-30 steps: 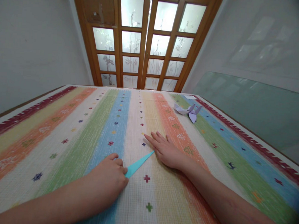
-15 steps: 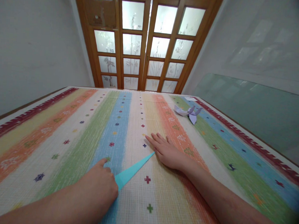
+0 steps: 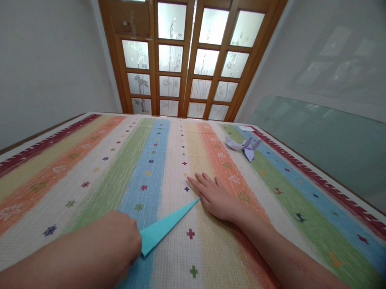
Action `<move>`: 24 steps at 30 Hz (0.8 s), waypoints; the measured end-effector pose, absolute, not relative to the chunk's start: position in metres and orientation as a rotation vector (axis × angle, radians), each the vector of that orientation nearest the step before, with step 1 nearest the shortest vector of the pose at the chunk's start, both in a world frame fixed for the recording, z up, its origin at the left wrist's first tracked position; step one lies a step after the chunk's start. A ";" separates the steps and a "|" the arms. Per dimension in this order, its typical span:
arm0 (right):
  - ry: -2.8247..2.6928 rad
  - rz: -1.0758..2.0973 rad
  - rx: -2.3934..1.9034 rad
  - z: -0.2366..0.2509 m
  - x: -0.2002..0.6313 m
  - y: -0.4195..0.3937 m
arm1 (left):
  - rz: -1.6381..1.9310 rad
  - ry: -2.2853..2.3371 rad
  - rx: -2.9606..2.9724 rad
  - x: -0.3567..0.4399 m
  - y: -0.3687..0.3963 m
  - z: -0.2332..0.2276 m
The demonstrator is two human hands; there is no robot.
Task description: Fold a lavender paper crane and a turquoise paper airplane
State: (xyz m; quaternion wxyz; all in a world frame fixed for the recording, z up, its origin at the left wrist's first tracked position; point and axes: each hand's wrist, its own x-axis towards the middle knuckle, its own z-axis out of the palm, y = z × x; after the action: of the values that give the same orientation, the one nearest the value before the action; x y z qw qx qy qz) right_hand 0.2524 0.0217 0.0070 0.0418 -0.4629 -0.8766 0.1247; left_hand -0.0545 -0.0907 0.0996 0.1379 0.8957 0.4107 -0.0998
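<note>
Item one: a single long, narrow triangle of turquoise folded paper (image 3: 162, 231), flat and matte, lying on the blue and cream stripes in the near middle of the surface, its sharp tip pointing away and to the right.

Item two: one small lilac folded-paper figure (image 3: 244, 146) with pointed wings, well apart on the far right, on the green stripe.

Item three: one striped woven mat (image 3: 81, 173) (it covers all the surface we see), ribbed in texture, with bands of green, blue, cream, orange and yellow, rows of small cross and star marks, and dark red borders.

Item four: one pair of wooden doors (image 3: 188, 53) with frosted glass panes, beyond the far edge.

Our left hand (image 3: 118, 240) lies knuckles up over the wide end of the turquoise triangle, fingers curled under and pressing on the paper; whether they pinch it we cannot tell. Our right hand (image 3: 214, 196) lies flat, palm down, fingers straight and close together, its inner edge just beside the triangle's tip. Both forearms reach in from the near edge.
</note>
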 end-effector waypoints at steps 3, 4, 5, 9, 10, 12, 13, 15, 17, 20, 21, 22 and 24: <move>-2.665 0.383 -1.400 0.006 0.252 0.021 | -0.352 1.237 2.568 -0.049 -0.081 0.120; -2.657 0.387 -1.380 0.006 0.252 0.020 | -0.295 1.212 2.559 -0.047 -0.077 0.124; -2.649 0.391 -1.358 0.006 0.252 0.020 | -0.238 1.168 2.539 -0.045 -0.072 0.125; -2.560 0.426 -1.310 0.009 0.251 0.020 | 0.030 1.155 2.539 -0.037 -0.042 0.112; -2.534 0.436 -1.294 0.011 0.251 0.020 | 0.091 1.182 2.554 -0.035 -0.033 0.105; -2.524 0.457 -1.214 0.017 0.251 0.020 | 0.173 1.226 2.545 -0.033 -0.016 0.087; -2.548 0.467 -1.145 0.021 0.252 0.019 | 0.212 1.252 2.531 -0.033 -0.008 0.078; -2.613 0.473 -0.991 0.027 0.253 0.018 | 0.252 1.301 2.485 -0.035 0.006 0.060; -2.644 0.468 -0.881 0.031 0.254 0.018 | 0.269 1.310 2.402 -0.039 0.015 0.045; -2.625 0.493 -0.824 0.031 0.254 0.020 | 0.273 1.318 2.246 -0.042 0.022 0.034; -2.617 0.515 -0.815 0.030 0.254 0.021 | 0.258 1.310 2.228 -0.043 0.024 0.034; -2.608 0.540 -0.808 0.029 0.254 0.022 | 0.231 1.293 2.215 -0.043 0.026 0.035; -2.583 0.593 -0.808 0.027 0.253 0.022 | 0.158 1.234 2.199 -0.041 0.030 0.043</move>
State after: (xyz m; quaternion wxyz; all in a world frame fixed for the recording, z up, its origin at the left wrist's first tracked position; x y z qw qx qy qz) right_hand 0.2532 0.0221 0.0270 0.1842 -0.2865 -0.9163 0.2104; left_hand -0.0412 0.0298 0.0426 0.3027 0.8295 0.4656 0.0595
